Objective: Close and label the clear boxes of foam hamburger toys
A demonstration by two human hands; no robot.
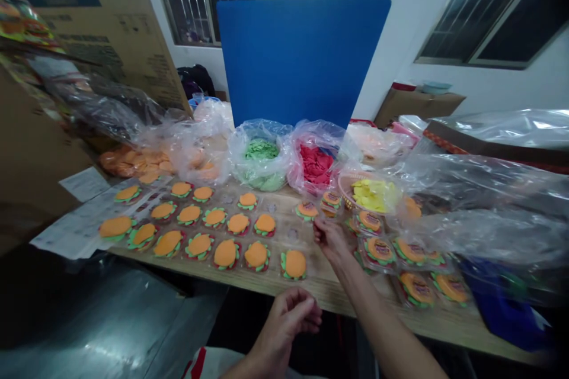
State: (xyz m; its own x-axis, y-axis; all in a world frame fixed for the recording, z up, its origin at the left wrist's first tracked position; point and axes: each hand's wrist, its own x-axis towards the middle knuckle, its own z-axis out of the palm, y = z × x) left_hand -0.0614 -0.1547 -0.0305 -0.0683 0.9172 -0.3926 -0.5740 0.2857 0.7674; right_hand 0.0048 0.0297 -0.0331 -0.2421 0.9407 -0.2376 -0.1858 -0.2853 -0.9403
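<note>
My right hand (329, 238) reaches over the table with its fingers bent and pinched at the near right corner of a clear plastic box holding a toy burger (306, 209); the exact grip is too small to make out. My left hand (296, 315) hovers in front of the table edge, loosely curled, thumb apart from the fingers, nothing visible in it. To the left, several open clear boxes with orange-and-green foam burgers (199, 245) lie in rows. On the right are closed boxes with printed burger tops (379, 250), some stacked.
Behind the boxes stand bags of green pieces (261, 150) and red pieces (316, 166), and a basket of yellow pieces (376, 194). Orange pieces (137, 161) lie bagged at left. A blue panel (302, 59) rises at the back. Clear plastic sheeting (480, 237) covers the right side.
</note>
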